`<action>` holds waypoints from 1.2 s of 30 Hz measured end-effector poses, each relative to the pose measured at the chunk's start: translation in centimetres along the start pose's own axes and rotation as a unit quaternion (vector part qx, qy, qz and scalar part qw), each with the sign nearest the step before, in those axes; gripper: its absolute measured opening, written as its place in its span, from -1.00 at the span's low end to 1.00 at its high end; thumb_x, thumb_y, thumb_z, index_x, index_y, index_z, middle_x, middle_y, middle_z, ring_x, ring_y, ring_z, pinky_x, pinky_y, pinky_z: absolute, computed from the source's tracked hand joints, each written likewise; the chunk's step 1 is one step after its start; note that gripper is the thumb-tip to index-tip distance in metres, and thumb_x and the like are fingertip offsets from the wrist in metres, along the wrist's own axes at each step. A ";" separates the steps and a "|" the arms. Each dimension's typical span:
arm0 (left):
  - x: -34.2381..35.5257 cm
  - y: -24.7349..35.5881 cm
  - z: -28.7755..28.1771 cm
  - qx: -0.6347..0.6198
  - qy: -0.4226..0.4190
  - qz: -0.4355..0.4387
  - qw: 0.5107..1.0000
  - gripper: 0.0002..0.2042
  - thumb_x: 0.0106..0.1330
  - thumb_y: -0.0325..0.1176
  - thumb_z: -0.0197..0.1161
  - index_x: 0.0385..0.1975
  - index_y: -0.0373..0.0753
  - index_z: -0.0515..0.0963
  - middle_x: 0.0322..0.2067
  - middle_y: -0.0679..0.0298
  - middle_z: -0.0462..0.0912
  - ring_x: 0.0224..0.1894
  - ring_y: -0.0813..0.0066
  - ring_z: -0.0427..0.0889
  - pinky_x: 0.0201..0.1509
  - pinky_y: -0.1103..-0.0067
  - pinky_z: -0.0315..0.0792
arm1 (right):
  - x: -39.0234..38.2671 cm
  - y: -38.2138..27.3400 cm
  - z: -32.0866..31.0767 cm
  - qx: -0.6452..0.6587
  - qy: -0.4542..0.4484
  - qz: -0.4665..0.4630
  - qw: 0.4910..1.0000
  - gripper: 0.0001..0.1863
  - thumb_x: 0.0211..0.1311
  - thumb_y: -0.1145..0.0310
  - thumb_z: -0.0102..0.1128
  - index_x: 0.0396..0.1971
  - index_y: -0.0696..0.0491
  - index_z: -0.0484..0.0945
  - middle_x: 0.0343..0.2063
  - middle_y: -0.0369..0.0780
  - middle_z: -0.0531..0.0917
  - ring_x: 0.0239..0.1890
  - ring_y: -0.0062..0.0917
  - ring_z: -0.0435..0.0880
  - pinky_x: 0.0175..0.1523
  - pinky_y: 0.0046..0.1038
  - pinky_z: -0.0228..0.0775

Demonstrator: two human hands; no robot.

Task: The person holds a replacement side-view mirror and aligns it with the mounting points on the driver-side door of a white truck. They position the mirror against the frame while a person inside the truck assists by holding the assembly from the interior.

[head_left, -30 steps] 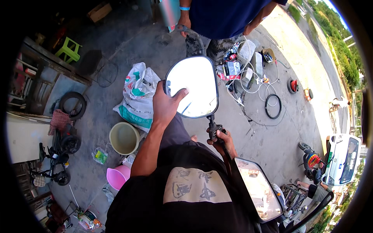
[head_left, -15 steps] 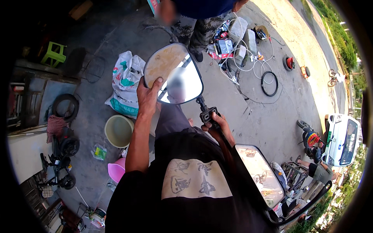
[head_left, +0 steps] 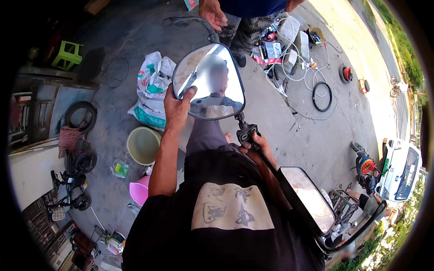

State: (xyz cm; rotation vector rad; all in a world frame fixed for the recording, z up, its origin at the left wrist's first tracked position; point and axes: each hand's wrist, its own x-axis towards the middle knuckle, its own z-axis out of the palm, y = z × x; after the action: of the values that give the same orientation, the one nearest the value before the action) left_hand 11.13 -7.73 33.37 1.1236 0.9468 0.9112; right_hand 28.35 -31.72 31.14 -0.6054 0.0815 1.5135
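Observation:
In front of my torso is a rounded motorcycle mirror point(head_left: 228, 100) with a black rim, its glass toward me and reflecting a person. My left hand point(head_left: 176, 110) grips its left edge, thumb lying over the glass. My right hand point(head_left: 263, 147) is closed around the black mirror stem just below a dark clamp bracket point(head_left: 246, 132). Beside my right forearm hangs a second, more rectangular mirror point(head_left: 309, 198), with a black curved rod beneath it. Another curved black stem point(head_left: 192, 20) rises beyond the rounded mirror; its lower end is hidden.
A person's hand point(head_left: 214, 16) hangs close to that far stem. White sacks point(head_left: 151, 86), a pale bucket point(head_left: 143, 145) and a pink basin point(head_left: 141, 189) stand left. Hoses and a black ring point(head_left: 321, 96) lie right, with a parked motorbike point(head_left: 365, 165) and white van point(head_left: 398, 169) farther off.
The rounded mirror has tilted, so its reflection now shows a person's head and chest. The other person's hand has come lower, near the far stem. My grips stay the same.

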 end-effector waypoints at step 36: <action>-1.8 -27.5 -12.4 -0.236 0.041 -0.379 0.894 -0.69 0.41 -0.26 0.18 0.07 -0.23 0.42 -0.04 0.17 0.62 -0.02 0.28 0.67 0.11 0.35 0.57 | -9.0 -1.5 -15.0 0.264 0.319 -0.125 0.902 -0.71 0.39 0.19 0.28 -0.50 -0.08 0.43 -0.69 -0.44 0.33 -0.57 -0.58 0.36 -0.43 -0.44 0.26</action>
State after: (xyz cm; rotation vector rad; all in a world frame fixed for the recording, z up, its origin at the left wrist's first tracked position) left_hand 1.92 -10.84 4.76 0.2435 1.0429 0.4892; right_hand 33.70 -46.06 22.61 -0.6150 0.8609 0.9315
